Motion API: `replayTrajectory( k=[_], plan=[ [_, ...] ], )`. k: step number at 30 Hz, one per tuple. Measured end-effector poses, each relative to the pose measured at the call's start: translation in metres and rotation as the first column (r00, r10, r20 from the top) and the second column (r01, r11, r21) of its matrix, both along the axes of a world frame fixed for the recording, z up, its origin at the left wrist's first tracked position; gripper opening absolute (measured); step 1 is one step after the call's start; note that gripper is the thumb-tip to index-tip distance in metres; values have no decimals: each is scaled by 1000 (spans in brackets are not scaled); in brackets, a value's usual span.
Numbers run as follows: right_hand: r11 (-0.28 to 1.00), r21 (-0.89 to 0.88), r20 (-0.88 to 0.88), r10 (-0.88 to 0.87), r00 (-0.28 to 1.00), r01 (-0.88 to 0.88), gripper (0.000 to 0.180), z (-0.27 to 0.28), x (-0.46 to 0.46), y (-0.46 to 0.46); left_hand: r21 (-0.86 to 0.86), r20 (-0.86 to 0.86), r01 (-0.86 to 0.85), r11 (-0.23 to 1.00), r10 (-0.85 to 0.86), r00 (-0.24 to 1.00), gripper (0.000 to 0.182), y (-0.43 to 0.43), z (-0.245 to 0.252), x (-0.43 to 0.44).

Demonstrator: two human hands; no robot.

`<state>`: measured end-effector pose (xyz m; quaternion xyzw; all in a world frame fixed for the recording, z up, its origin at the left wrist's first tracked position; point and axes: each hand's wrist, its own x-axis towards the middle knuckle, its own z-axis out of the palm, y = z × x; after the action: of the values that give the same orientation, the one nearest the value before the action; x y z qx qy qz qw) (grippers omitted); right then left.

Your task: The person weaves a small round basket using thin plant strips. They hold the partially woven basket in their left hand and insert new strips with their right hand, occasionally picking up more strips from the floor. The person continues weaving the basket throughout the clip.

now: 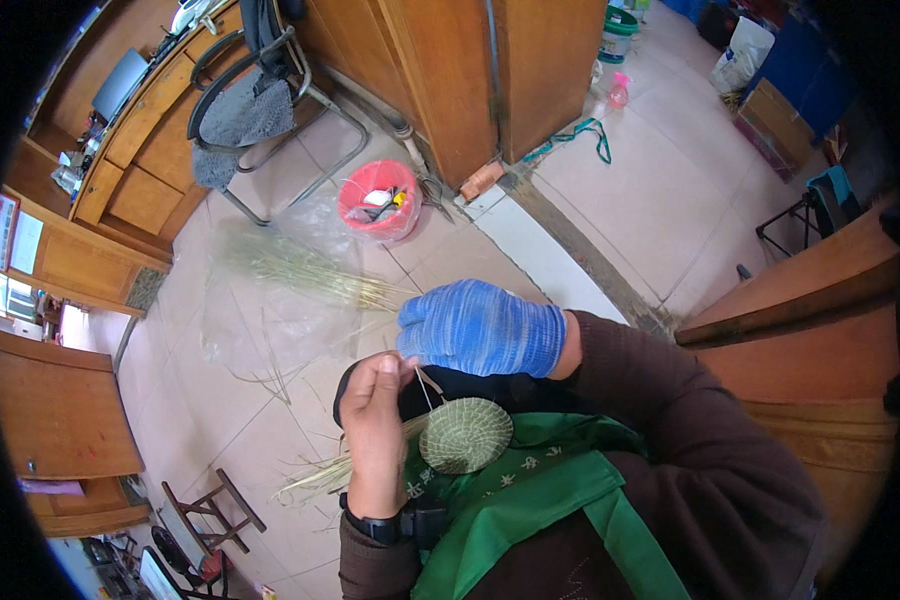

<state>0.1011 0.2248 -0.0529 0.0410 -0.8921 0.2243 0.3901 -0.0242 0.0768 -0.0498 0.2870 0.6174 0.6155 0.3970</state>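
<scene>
A round coiled grass mat [466, 436], stitched in spiral rows, rests against the green apron [525, 480] on my lap. From its upper edge a pale strand [424, 388] runs up to where my hands meet. My bare left hand [375, 416] pinches at the strand's upper end between thumb and fingers. Touching those fingertips is my right hand [480, 328] in a blue knitted glove, its fingers curled; what lies inside them is hidden. Loose grass stalks [319, 474] stick out to the left, partly behind my left wrist.
A bundle of grass [322, 277] lies on clear plastic sheeting [229, 322] on the tiled floor. Beyond it stands a red bin [379, 201] with tools in it. A padded chair [244, 112], a folding stool [214, 510] and wooden cabinets [435, 82] stand around.
</scene>
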Motion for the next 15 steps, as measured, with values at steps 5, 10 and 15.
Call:
replayTrajectory(
  k=[5, 10, 15],
  plan=[
    [991, 73, -40, -107, 993, 110, 13, -3, -2, 27, 10, 287, 63, 998, -63, 956, 18, 6, -2, 0],
    [938, -14, -84, -347, 934, 347, 16, -7, 3, 51, 48, 226, 37, 998, -47, 973, 19, 3, -5, -1],
    [732, -645, 409, 88, 908, 219, 20, 7, 20, 31, 105, 82, -95, 990, 86, 993, 15, 1, -7, 2]
  ],
)
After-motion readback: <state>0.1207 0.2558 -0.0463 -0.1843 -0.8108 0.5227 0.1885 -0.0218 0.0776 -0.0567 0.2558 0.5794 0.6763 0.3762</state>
